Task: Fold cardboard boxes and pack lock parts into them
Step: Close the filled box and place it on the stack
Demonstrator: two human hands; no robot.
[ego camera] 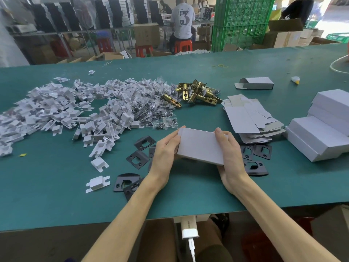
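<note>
While both hands hold it over the green worktop [56, 186], the small white box [201, 145] sits near the front edge, closed top face up and tilted slightly. The left hand [166, 152] grips its left end, thumb reaching the far corner. The right hand [229, 157] grips the right end, thumb laid over the top face, fingers hidden underneath.

Taking that box as the dial's centre, black strike plates [138, 156] lie at 9 o'clock and at 3, partly hidden by the hands. Brass latches [196, 93] are piled at 12. Bagged screws [151, 108] spread at 11, with a wide heap of white card inserts [66, 110] at 10. Flat box blanks [249, 118] are stacked at 2, and finished boxes [321, 129] are stacked at 3, by the right edge.
</note>
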